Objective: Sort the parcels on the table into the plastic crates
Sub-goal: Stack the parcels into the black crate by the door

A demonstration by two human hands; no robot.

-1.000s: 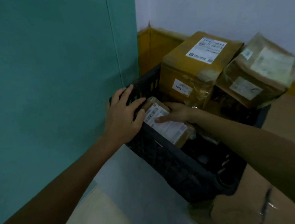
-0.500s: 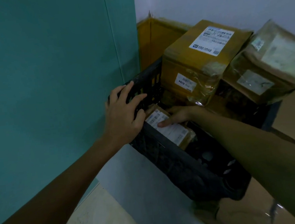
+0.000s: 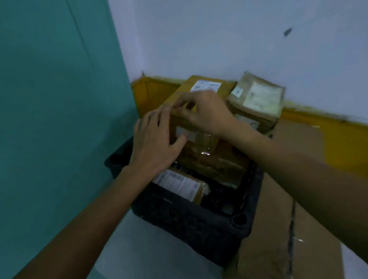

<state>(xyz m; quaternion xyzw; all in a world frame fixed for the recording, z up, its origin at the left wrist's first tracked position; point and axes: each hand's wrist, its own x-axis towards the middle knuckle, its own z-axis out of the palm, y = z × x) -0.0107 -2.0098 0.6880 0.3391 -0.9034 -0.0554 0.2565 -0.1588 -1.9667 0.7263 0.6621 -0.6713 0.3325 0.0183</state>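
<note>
Packing step: left hand [image 3: 154, 146] spread against the taped box [image 3: 201, 147] in the black crate [image 3: 185, 219], right hand [image 3: 207, 115] curled over its top edge; next, probably reseating it.

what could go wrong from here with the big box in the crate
1. The left hand lies flat on the big box and only the right hand curls over its top edge; the taped surface looks glossy, so it may slip.
2. If it drops, it could land on the small labelled parcel in the black crate.
3. The wrapped parcel sits right beside it and might topple when the box shifts.
</note>
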